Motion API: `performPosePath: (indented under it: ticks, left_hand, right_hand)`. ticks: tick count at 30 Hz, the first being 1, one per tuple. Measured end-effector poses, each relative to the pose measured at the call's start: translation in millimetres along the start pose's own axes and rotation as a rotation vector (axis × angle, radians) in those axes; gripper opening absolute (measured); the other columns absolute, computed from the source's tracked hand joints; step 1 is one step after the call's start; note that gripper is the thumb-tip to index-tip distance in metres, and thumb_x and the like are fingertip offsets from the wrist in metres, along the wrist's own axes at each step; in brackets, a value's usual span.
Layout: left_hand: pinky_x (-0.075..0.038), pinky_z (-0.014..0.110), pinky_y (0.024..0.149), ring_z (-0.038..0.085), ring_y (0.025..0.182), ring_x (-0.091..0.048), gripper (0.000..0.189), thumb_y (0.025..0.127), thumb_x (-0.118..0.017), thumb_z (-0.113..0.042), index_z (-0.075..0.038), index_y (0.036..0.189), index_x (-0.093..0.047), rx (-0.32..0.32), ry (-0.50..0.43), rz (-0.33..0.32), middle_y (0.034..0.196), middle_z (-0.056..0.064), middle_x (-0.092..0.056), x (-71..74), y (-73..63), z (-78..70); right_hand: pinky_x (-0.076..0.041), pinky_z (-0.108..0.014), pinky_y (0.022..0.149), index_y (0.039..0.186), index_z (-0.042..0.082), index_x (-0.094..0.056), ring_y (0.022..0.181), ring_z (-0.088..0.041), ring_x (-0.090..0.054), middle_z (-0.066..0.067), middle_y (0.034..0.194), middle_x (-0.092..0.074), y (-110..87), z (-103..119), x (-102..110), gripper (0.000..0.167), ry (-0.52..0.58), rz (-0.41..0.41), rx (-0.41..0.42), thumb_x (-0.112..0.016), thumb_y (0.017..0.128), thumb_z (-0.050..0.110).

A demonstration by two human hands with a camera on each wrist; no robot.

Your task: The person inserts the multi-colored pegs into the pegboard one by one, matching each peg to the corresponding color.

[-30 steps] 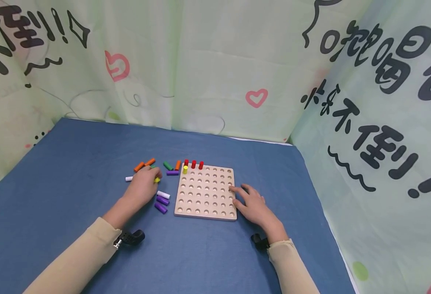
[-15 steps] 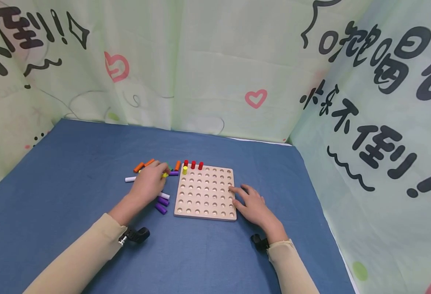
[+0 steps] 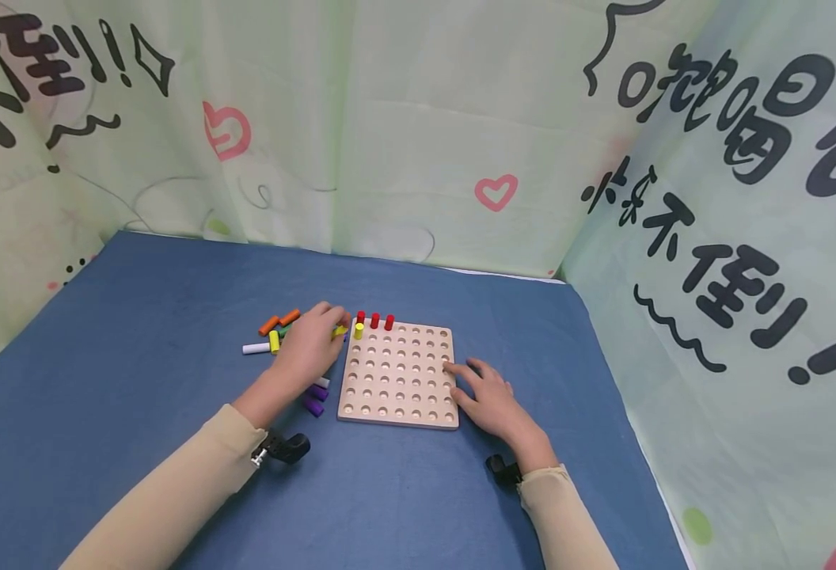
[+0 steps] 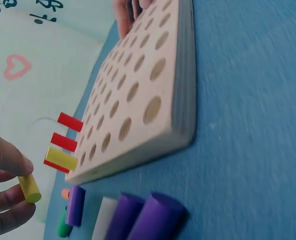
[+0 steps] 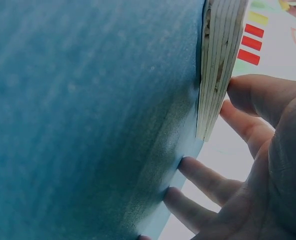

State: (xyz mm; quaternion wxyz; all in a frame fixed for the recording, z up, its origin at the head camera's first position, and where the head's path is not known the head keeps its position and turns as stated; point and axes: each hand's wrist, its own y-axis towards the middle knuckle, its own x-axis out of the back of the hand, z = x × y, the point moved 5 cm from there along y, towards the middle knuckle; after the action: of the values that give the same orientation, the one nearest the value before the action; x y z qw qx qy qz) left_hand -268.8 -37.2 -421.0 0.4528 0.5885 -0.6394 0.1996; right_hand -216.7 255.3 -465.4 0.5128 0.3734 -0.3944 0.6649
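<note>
A square wooden pegboard (image 3: 393, 374) with rows of round holes lies on the blue cloth. Three red pegs (image 3: 375, 321) stand along its far edge at the left, and one yellow peg (image 3: 359, 331) stands just in front of the leftmost. My left hand (image 3: 307, 344) is beside the board's far left corner, pinching another yellow peg (image 4: 30, 189) between thumb and fingers. In the left wrist view that peg is tilted and apart from the board. My right hand (image 3: 489, 396) rests at the board's right edge, thumb and forefinger touching it, other fingers spread on the cloth.
Left of the board lie loose pegs: orange (image 3: 269, 324), white (image 3: 256, 348), yellow (image 3: 274, 342) and purple (image 3: 313, 408). A green peg (image 4: 63, 224) lies near a purple one in the left wrist view. A printed curtain (image 3: 418, 142) stands behind the table.
My left hand has moved right with the yellow peg, from among the loose pegs to the board's far left corner. My right hand has stayed in place.
</note>
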Motion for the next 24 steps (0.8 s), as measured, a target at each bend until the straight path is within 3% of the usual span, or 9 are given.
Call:
performPosePath:
  ticks: [10,17,24]
  left_hand:
    - [-0.058,0.039,0.081,0.025,0.09,-0.063,0.014,0.094,-0.072,-0.004,-0.008,0.107,-0.068,-0.008,-0.067,-0.021,0.109,0.011,-0.063,-6.6,9.7,-10.1]
    - [-0.057,0.04,0.083,0.025,0.093,-0.063,0.013,0.097,-0.069,-0.004,-0.008,0.109,-0.066,-0.015,-0.119,0.001,0.111,0.009,-0.061,-14.0,15.3,-14.5]
    - [-0.057,0.04,0.084,0.025,0.098,-0.064,0.013,0.098,-0.068,-0.005,-0.008,0.11,-0.065,-0.058,-0.173,0.008,0.112,0.01,-0.06,-23.7,23.1,-22.1]
  right_hand:
    - [-0.018,-0.077,0.115,0.154,0.027,-0.049,0.151,-0.051,-0.028,-0.024,0.164,-0.032,-1.6,0.1,0.9,0.049,0.005,-0.003,0.009,-0.057,0.106,0.031]
    - [-0.017,-0.077,0.115,0.155,0.027,-0.048,0.151,-0.051,-0.027,-0.025,0.164,-0.031,-2.1,0.2,1.0,0.049,0.001,0.009,0.01,-0.056,0.107,0.032]
    - [-0.017,-0.077,0.115,0.155,0.027,-0.047,0.152,-0.051,-0.027,-0.025,0.164,-0.03,-1.6,-0.4,0.8,0.049,-0.002,0.009,0.007,-0.056,0.107,0.032]
